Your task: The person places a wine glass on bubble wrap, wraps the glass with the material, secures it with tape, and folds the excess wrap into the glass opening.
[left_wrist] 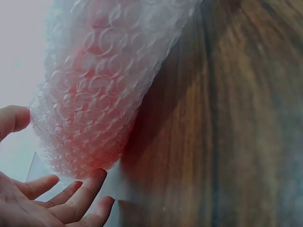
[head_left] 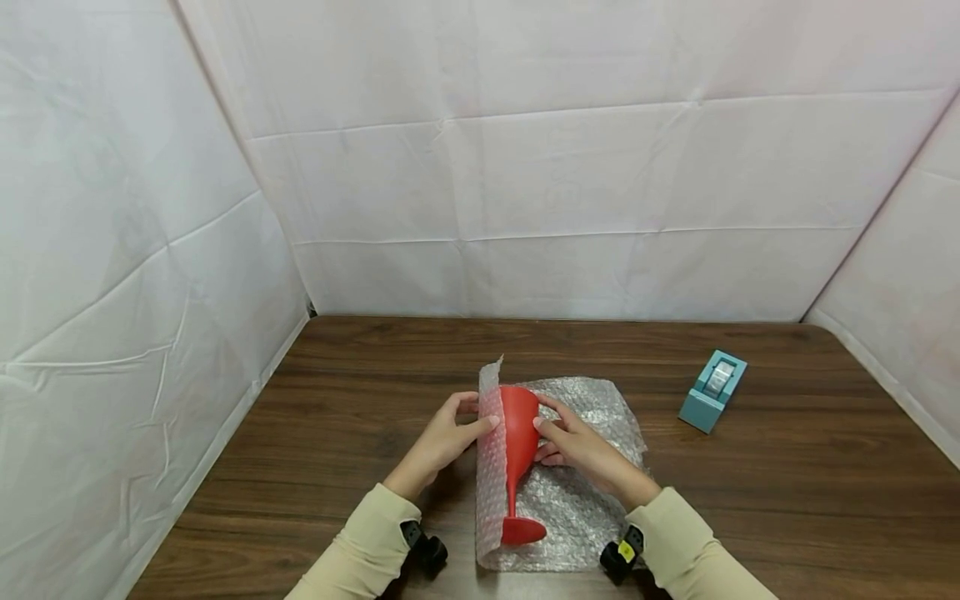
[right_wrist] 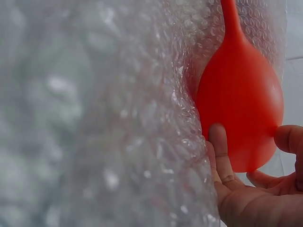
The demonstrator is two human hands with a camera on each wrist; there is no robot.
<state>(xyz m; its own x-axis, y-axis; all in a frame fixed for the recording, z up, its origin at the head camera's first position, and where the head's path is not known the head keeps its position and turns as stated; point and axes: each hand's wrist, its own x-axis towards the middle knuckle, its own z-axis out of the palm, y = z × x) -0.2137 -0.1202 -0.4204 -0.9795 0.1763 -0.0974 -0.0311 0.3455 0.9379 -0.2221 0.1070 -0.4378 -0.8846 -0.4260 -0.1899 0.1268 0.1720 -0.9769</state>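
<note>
Brown wood-grain table (head_left: 375, 367), creased white cloth walls (head_left: 570, 183), hands (head_left: 447, 435) (head_left: 583, 450) clamped, left on bubble wrap (head_left: 491, 479), right on red goblet (head_left: 519, 427)

One smooth red stemmed goblet (head_left: 521, 427) is counted, with one clear bubble-wrap sheet (head_left: 573, 521). Two bare hands are seen — one left hand (head_left: 444, 435), one right hand (head_left: 585, 454) — plus two cream sleeves (head_left: 360, 542), two black wrist-worn cameras (head_left: 431, 553), one boxy teal tape dispenser (head_left: 702, 408), one brown wood-grain table (head_left: 375, 358) and three white cloth walls (head_left: 562, 175).

No legible text, labels, brands, numbers or signs; nothing readable in any view
</note>
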